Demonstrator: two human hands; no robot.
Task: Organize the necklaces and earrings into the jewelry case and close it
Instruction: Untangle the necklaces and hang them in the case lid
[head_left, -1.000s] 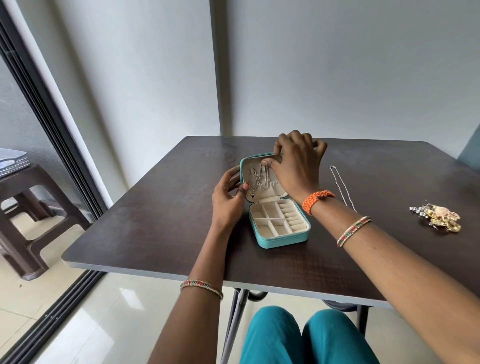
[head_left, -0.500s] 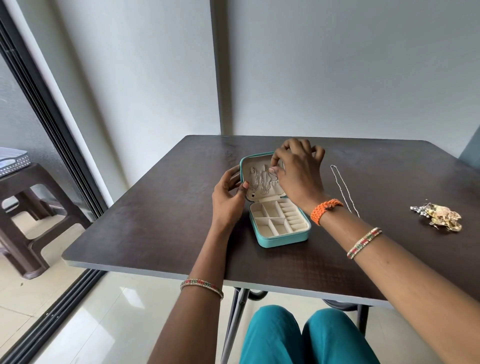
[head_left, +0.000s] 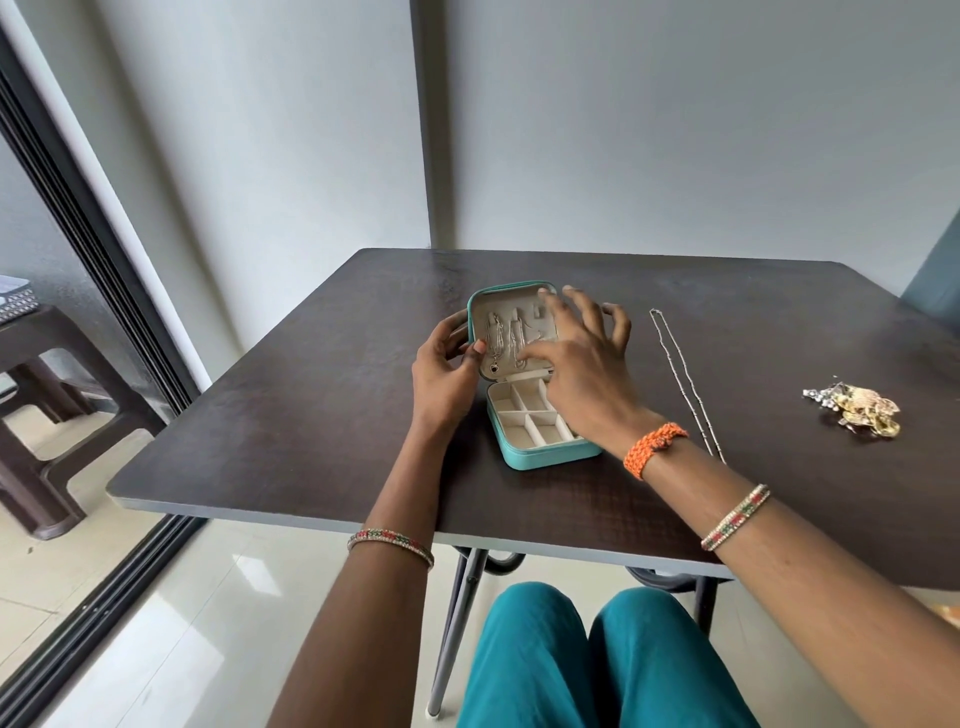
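Grey walls meet in a corner behind one dark brown desk (head_left: 291, 415); at far left, one brown plastic stool (head_left: 36, 405) stands beyond a dark sliding-door frame, partly cut off by the picture's edge.

One left hand (head_left: 444, 371): fingers curled round the left edge of the raised lid, thumb tip on the lid's lining.

One turquoise jewelry case (head_left: 540, 457), open, on the desk near its middle. Lid upright, base flat with cream compartments; four show plainly, the rest covered by the right wrist. No item can be made out in the visible ones.

Two silver necklaces in the lid (head_left: 501, 343), hanging side by side; one ends in a small dark heart pendant. Chains fine, exact count uncertain.

One right hand (head_left: 582, 369): fingers spread apart and fairly straight, tips resting on the lid's lining beside the chains; whether it pinches anything cannot be told.

One loose silver necklace (head_left: 680, 379), stretched on the desk just right of the case.

One cluster of gold and silver earrings (head_left: 857, 408), well apart to the right; pieces tangled, number unreadable.
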